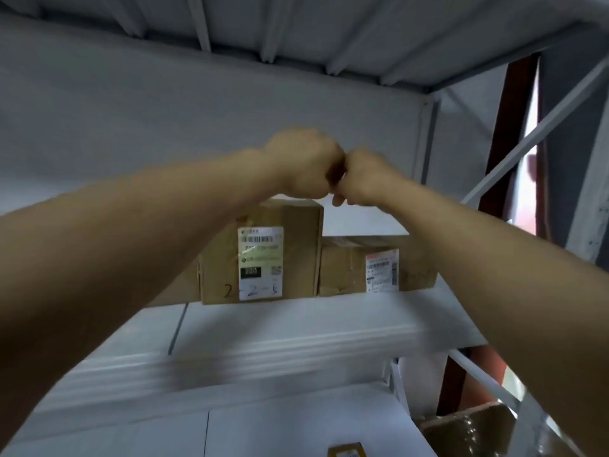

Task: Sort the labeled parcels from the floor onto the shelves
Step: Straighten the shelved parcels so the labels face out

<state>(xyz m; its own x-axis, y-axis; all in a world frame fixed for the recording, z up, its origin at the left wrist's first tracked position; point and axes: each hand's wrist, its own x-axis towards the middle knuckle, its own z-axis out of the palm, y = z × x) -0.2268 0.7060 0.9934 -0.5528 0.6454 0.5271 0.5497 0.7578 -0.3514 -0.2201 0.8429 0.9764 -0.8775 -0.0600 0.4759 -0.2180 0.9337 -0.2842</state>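
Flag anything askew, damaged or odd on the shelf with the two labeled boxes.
Only a minor thing: the shorter box looks creased and wrinkled low on its front face, left of its label. The taller box beside it stands upright on the shelf. Nothing is spilled.

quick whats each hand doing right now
Left hand: closed, fingers curled, nothing seen in it.
Right hand: closed, fingers curled, nothing seen in it.
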